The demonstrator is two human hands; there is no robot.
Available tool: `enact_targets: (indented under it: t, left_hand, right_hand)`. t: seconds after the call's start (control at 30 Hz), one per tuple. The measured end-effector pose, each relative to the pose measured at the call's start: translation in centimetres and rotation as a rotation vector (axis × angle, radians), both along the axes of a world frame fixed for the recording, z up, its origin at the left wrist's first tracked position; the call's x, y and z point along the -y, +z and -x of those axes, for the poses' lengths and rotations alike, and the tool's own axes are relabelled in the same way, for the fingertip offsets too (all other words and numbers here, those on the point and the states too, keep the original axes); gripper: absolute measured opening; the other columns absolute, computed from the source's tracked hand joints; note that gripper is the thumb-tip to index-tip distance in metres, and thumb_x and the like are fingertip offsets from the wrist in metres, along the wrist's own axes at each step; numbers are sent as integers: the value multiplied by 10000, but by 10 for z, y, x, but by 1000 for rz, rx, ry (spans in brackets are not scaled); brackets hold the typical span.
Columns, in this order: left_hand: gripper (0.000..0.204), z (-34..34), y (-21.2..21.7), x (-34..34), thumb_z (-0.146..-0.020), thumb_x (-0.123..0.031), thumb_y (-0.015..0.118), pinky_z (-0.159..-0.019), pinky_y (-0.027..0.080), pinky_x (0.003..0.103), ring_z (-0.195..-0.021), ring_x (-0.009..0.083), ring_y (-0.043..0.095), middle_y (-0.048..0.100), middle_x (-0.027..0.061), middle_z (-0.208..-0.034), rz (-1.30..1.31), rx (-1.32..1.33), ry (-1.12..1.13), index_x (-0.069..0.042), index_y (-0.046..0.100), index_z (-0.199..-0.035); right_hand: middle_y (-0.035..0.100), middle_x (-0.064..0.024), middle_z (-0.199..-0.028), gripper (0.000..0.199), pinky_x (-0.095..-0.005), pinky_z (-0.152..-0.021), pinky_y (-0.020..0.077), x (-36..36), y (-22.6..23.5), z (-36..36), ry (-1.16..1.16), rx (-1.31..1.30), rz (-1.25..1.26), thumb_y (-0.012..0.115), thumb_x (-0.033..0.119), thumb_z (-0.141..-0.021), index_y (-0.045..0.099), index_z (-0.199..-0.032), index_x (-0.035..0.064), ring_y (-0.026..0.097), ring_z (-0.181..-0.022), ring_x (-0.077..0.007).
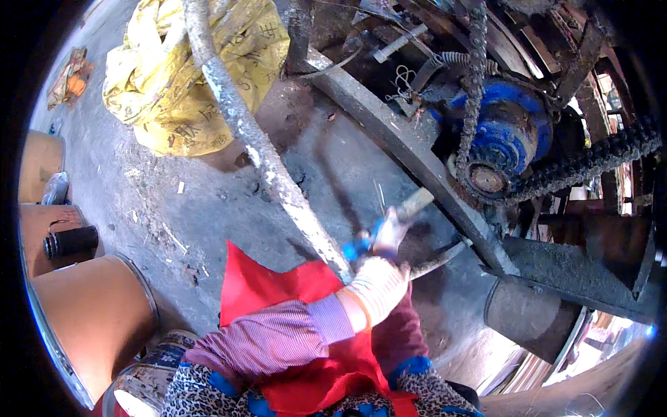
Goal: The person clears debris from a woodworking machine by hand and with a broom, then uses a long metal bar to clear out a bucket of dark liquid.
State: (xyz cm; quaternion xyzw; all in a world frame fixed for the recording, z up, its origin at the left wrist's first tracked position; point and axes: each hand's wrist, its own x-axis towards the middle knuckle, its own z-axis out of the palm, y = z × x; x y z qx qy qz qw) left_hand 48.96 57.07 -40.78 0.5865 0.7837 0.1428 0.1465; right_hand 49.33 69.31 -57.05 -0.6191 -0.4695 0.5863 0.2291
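Observation:
My left hand [379, 281] wears a white knit glove with an orange cuff edge and reaches across to the middle from a striped sleeve. Its fingers are hidden. It overlaps a worn, whitish curved pipe [260, 156]. Just beyond is my right hand [390, 235], in a pale glove with blue parts, smeared by motion. Its fingers look closed around a blurred tan, stick-like piece [417, 201] pointing at the metal frame. I cannot tell exactly what that piece is. A red cloth [271, 288] lies beneath my left arm.
Right: a steel frame beam [410, 153], a greasy chain [590, 163] and a blue hub [497, 128]. A yellow woven sack [187, 83] stands at the upper left. Brown drums [97, 313] line the left side, with a black cylinder [69, 242]. A grey drum [524, 309] sits under the frame.

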Motion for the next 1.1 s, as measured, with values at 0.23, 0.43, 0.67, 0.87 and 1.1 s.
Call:
enact_targets:
  t: [0.23, 0.43, 0.67, 0.87, 1.1]
  left_hand:
    - [196, 12, 16, -8, -773, -145, 471, -494, 456, 333, -636, 214, 610, 615, 97, -733, -15, 44, -31, -55, 581, -909]
    - [247, 20, 15, 4, -770, -136, 473, -527, 459, 338, -622, 203, 596, 595, 73, -702, -11, 23, -37, -32, 566, -975]
    - [253, 21, 30, 3, -778, -146, 456, -450, 426, 335, -624, 203, 577, 566, 72, -689, -1, 74, -70, -41, 564, -981]
    - [258, 40, 32, 3, -771, -157, 459, -536, 434, 336, -644, 217, 556, 535, 72, -703, -140, -21, 29, -17, 533, -975]
    - [268, 39, 33, -13, -760, -150, 479, -479, 449, 342, -574, 219, 565, 533, 83, -679, -158, 35, 3, 5, 521, -974]
  right_hand:
    - [586, -253, -962, 784, -433, -781, 451, -3, -27, 84, 747, 532, -502, 598, 351, -728, 184, -1340, 88, 576, -891, -398]
    - [583, -219, -982, 800, -419, -747, 461, 48, -22, 24, 744, 81, -425, 615, 298, -712, 170, -1367, 182, 593, -861, -364]
    - [503, -262, -1147, 811, -413, -843, 427, -4, -46, 113, 311, 81, -367, 611, 327, -751, 154, -1350, 25, 530, -1010, -387]
    - [582, -262, -992, 809, -419, -828, 441, -22, -23, 183, 662, 387, -422, 599, 396, -724, 226, -1325, 4, 561, -937, -402]
    - [577, -285, -935, 794, -444, -781, 445, -65, -22, 139, 964, 468, -462, 618, 395, -708, 236, -1322, 68, 544, -905, -433]
